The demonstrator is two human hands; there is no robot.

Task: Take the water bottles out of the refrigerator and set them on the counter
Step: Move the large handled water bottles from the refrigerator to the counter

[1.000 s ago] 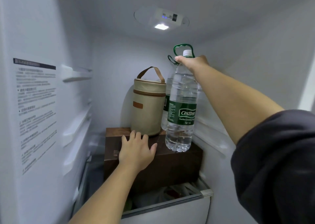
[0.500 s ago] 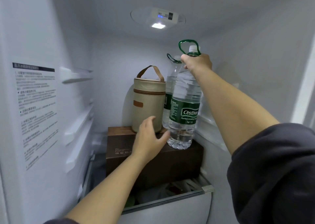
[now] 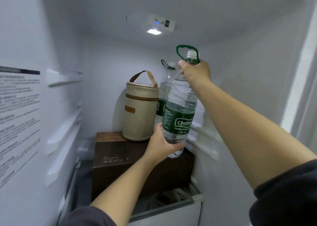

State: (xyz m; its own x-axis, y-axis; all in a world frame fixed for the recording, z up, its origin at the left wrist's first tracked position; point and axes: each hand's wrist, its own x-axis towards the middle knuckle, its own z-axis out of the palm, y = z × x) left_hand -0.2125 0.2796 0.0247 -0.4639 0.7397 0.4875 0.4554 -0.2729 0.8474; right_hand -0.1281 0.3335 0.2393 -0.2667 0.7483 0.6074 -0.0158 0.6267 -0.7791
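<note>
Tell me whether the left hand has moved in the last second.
Yes: the left hand rose off the brown box, rightward, onto the front bottle.

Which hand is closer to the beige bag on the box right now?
Left. The left hand holds the front bottle low down, just right of the beige bag and near its bottom edge; the right hand grips that bottle's neck, higher up and farther right.

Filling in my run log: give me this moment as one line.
bottle: tilted, held two-handed | right hand: grips neck | left hand: grips base | second bottle: upright behind, by bag
</note>
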